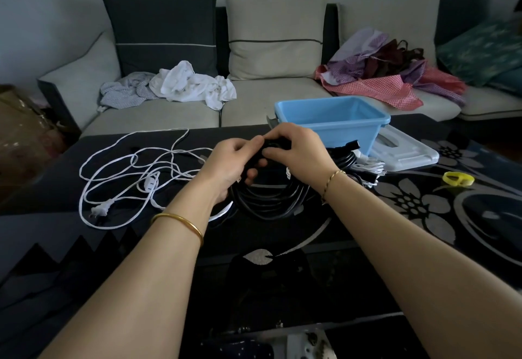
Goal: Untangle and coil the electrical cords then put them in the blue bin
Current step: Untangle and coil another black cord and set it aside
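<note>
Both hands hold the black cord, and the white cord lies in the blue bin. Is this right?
No. In the head view the white cord lies loose on the table, not in the blue bin. The left hand and right hand do hold the black cord.

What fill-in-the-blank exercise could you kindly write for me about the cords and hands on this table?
1. The coiled electrical cord gripped by the left hand and right hand is ____ in colour.
2. The thin white electrical cord sprawls uncoiled on the dark glossy table, to the ____ of both hands.
3. The rectangular light blue plastic bin stands just behind the ____ hand.
Missing words: black; left; right.
</note>
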